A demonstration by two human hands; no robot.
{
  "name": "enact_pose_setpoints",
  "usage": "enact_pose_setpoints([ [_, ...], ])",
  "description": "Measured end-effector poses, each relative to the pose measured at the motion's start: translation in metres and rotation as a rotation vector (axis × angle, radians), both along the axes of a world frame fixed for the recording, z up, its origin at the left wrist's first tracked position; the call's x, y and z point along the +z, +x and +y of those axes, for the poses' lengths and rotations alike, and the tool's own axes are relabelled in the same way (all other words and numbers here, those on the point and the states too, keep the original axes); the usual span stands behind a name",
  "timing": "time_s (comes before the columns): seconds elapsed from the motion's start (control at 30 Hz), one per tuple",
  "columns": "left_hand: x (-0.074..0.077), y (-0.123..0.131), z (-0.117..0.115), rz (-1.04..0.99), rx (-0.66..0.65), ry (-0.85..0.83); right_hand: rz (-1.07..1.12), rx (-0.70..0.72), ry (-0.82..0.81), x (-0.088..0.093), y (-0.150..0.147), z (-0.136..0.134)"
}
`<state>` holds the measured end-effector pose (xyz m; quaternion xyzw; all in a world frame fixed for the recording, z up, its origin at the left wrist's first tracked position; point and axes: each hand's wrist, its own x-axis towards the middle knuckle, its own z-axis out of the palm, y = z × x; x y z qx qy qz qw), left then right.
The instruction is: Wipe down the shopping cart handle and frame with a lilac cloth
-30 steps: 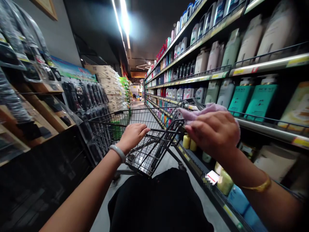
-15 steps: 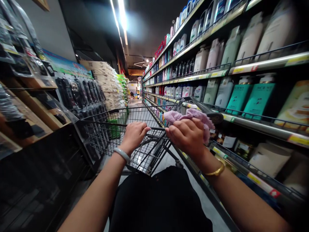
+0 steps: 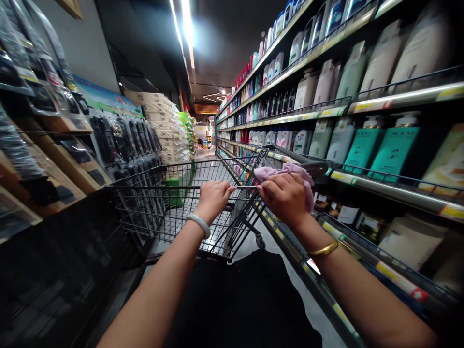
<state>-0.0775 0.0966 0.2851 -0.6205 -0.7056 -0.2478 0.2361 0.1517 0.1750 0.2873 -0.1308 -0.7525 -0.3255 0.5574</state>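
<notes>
Cart [image 3: 235, 227] of dark thin wire, woven into an open grid; basket deep, its rim [image 3: 181, 187] a straight, smooth bar. Cloth [image 3: 308, 186] pale purple, soft and fuzzy, crumpled into folds. The near rim is gripped by the left hand [image 3: 214, 197], fingers curled over it. The cloth is clutched in the closed right hand [image 3: 284, 193], its folds spilling past the knuckles; the same rim is met by this hand's fingertips. A pale rounded bangle [image 3: 198, 224] and a gold bracelet [image 3: 324, 249] are worn at the left and right wrists.

The cart is set crosswise in the aisle, in front of the body, its long axis running left to right; the thick dark handle [image 3: 315, 167] is pointed at the right-hand shelves [image 3: 395, 185].

Grey floor [image 3: 299, 285] is seen below. The shelves are lined with plastic bottles, teal pump bottles [image 3: 395, 145] among them. On the left, dark goods [image 3: 136, 135] are hung in shiny clear wrap, a pale stack [image 3: 159, 125] beyond. The dark ceiling is lit by white strip lights [image 3: 187, 29].
</notes>
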Motion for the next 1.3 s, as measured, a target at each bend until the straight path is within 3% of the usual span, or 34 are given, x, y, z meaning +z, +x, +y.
enact_pose_setpoints([
  [0.17, 0.001, 0.006, 0.019, -0.026, 0.007, -0.027, 0.032, -0.006, -0.066, 0.005, 0.005, 0.021],
  [0.3, 0.0, 0.014, 0.028, -0.043, 0.025, -0.026, 0.168, 0.072, -0.163, 0.01, 0.003, 0.037],
  [0.4, -0.001, 0.021, 0.031, -0.041, 0.037, -0.013, 0.249, 0.067, -0.217, -0.003, -0.008, 0.038],
  [0.47, -0.003, 0.024, 0.032, -0.036, 0.044, -0.003, 0.164, 0.057, -0.216, -0.02, -0.016, 0.032],
  [0.53, -0.004, 0.026, 0.033, -0.028, 0.05, 0.007, 0.008, 0.127, -0.244, -0.034, -0.02, 0.025],
  [0.6, -0.005, 0.027, 0.035, -0.018, 0.056, 0.019, -0.072, 0.267, -0.331, -0.037, -0.019, 0.023],
  [0.7, -0.007, 0.027, 0.039, -0.006, 0.065, 0.033, 0.081, 0.392, -0.464, -0.015, -0.008, 0.033],
  [0.8, -0.008, 0.028, 0.043, 0.001, 0.07, 0.041, 0.379, 0.343, -0.445, 0.017, 0.002, 0.053],
  [0.87, -0.009, 0.029, 0.044, 0.004, 0.072, 0.045, 0.503, 0.268, -0.377, 0.023, 0.0, 0.062],
  [0.93, -0.01, 0.03, 0.045, 0.006, 0.075, 0.051, 0.479, 0.203, -0.333, 0.011, -0.008, 0.063],
  [1.0, -0.01, 0.03, 0.046, 0.01, 0.078, 0.058, 0.317, 0.17, -0.331, -0.014, -0.021, 0.055],
  [1.07, -0.011, 0.031, 0.047, 0.014, 0.081, 0.065, 0.109, 0.171, -0.313, -0.039, -0.031, 0.046],
  [1.13, -0.011, 0.031, 0.048, 0.017, 0.084, 0.071, 0.055, 0.198, -0.298, -0.05, -0.035, 0.042],
  [1.2, -0.012, 0.031, 0.05, 0.019, 0.083, 0.076, 0.165, 0.239, -0.333, -0.042, -0.032, 0.045],
  [1.3, -0.014, 0.03, 0.053, 0.023, 0.078, 0.088, 0.428, 0.237, -0.371, -0.014, -0.027, 0.06],
])
